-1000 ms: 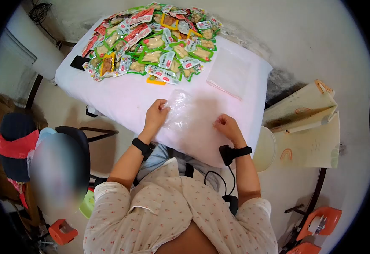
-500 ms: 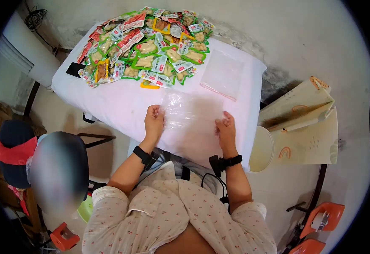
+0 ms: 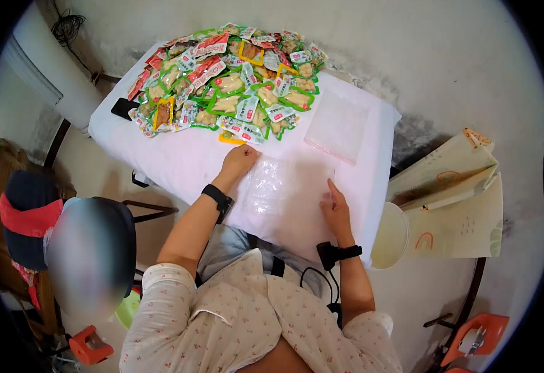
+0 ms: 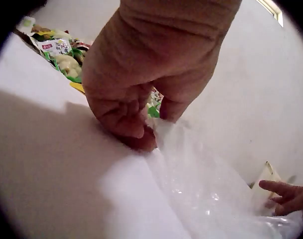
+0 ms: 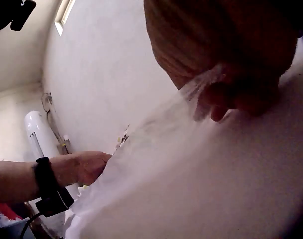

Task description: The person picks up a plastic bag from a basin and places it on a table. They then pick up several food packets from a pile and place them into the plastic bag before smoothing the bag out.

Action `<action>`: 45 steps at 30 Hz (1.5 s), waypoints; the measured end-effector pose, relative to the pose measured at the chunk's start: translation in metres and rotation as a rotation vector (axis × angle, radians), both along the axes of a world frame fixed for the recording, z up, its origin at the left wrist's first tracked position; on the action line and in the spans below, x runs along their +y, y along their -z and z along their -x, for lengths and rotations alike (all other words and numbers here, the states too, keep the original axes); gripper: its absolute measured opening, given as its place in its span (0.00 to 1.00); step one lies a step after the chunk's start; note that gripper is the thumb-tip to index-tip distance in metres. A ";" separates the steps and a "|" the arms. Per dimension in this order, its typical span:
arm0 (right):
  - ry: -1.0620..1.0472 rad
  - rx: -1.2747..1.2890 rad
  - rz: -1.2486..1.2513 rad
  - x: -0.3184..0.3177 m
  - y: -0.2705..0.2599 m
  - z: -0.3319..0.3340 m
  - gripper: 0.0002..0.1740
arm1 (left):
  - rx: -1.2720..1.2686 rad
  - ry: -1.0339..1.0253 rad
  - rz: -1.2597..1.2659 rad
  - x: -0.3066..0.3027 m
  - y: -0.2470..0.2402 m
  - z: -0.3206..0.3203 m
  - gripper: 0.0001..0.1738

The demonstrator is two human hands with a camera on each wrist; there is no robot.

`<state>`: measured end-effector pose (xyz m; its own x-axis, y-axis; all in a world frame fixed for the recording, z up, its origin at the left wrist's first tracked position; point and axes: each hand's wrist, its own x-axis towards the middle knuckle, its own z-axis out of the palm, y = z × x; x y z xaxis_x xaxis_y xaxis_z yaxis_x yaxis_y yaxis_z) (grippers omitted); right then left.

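A clear plastic bag (image 3: 267, 189) is spread flat between my two hands, low over the white-covered table. At its far left corner my left hand (image 3: 239, 161) pinches the film between thumb and curled fingers; the left wrist view shows the bag (image 4: 191, 174) hanging from that grip. My right hand (image 3: 336, 210) holds the opposite side, index finger pointing straight out. In the right wrist view the film runs up into the fingers of the right hand (image 5: 231, 94), which are in shadow.
A heap of sealed food packets (image 3: 227, 102) covers the far side of the table (image 3: 185, 158). Right of it lies a stack of flat clear bags (image 3: 337, 127). A black phone (image 3: 122, 109) sits at the left edge. Beside the table stand a pale bucket (image 3: 391, 236) and a folded patterned mat (image 3: 452, 224).
My left hand has slid away from me to the bag's far left corner. The right hand now points its index finger out, still at the bag's right side.
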<state>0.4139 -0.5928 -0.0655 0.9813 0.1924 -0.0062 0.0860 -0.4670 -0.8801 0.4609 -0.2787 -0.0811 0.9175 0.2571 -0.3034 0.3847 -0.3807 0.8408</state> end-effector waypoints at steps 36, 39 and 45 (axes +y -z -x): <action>0.045 0.425 -0.234 -0.012 -0.004 -0.037 0.24 | -0.405 0.732 -0.843 -0.062 -0.014 0.054 0.39; -0.026 0.144 -0.378 -0.005 0.012 -0.063 0.21 | -0.405 0.746 -0.851 -0.062 -0.015 0.054 0.39; 0.054 -0.020 0.012 -0.007 0.023 -0.062 0.21 | -0.378 0.736 -0.843 -0.063 -0.016 0.052 0.40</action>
